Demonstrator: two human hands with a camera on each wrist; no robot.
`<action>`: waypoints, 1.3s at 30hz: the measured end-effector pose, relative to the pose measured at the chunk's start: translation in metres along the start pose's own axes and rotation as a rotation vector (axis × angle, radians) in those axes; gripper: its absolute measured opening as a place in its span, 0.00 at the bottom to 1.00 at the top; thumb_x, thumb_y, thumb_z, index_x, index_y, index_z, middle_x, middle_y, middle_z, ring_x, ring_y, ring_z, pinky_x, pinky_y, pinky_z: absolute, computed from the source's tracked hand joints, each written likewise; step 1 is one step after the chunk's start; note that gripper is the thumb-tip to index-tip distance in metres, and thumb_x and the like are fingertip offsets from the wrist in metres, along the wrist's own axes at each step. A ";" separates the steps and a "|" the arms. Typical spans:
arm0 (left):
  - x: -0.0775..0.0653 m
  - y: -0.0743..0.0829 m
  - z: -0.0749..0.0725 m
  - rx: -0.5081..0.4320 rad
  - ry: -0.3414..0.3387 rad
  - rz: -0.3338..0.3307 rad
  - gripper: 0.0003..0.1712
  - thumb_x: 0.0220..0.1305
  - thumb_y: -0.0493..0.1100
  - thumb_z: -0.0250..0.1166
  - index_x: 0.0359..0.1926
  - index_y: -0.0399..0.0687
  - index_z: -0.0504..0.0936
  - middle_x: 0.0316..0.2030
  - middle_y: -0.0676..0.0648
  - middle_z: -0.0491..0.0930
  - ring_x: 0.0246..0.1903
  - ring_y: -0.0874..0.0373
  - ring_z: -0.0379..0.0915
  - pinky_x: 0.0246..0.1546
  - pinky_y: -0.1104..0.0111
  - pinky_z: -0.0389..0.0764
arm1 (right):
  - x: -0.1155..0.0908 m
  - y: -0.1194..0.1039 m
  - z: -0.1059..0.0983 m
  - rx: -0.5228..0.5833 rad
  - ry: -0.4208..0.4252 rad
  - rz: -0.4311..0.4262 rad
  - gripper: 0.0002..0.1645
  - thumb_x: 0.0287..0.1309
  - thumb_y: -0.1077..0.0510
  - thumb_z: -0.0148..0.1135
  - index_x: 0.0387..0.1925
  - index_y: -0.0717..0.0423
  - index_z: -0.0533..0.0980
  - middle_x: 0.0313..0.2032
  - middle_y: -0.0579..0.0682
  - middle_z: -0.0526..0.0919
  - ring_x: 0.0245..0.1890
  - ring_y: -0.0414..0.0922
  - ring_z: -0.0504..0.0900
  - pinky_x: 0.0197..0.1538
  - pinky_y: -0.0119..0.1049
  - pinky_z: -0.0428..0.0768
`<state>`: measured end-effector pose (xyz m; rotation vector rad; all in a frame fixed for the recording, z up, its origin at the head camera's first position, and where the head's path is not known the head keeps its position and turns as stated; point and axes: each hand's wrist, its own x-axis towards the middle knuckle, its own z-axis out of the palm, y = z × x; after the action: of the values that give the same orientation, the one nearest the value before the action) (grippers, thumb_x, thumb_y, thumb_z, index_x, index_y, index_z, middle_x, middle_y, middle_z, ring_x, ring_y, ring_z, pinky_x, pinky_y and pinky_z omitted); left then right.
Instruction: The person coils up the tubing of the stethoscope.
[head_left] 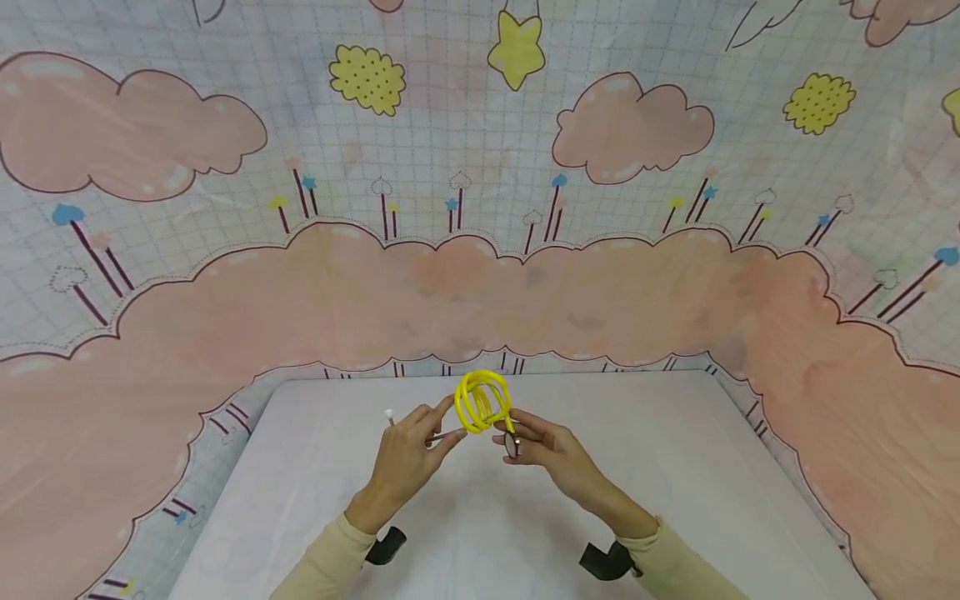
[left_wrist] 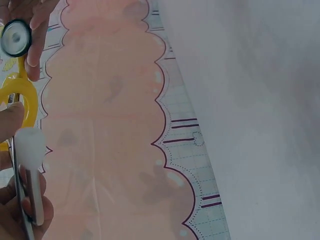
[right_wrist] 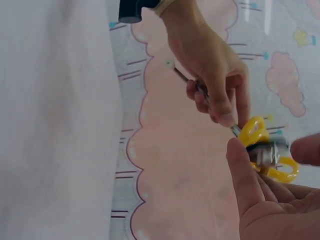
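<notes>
A stethoscope with yellow tubing, wound into a coil, is held up between both hands over the far part of the table. My left hand grips its metal ear tubes, with a white ear tip sticking out past the fingers. Thumb and index finger of that hand reach the coil's left side. On the other side, my right hand holds the tube end by the round chest piece, thumb below and fingers behind. The chest piece is blurred in the right wrist view.
Beneath the hands lies a white table. A patterned cloth with pink clouds and stars hangs behind and around it. Black wrist mounts show at both sleeves.
</notes>
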<state>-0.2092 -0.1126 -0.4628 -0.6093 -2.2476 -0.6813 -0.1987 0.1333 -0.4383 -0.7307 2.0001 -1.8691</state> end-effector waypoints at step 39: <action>-0.002 0.013 0.000 -0.069 -0.109 -0.049 0.32 0.49 0.51 0.72 0.56 0.48 0.77 0.19 0.55 0.69 0.20 0.70 0.59 0.20 0.81 0.65 | 0.004 0.006 -0.011 -0.391 0.069 -0.177 0.19 0.50 0.57 0.67 0.45 0.59 0.79 0.36 0.57 0.84 0.30 0.38 0.84 0.26 0.34 0.81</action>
<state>-0.2005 -0.1037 -0.4602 -0.6405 -2.3542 -0.7691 -0.2091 0.1403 -0.4428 -0.9860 2.4531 -1.6241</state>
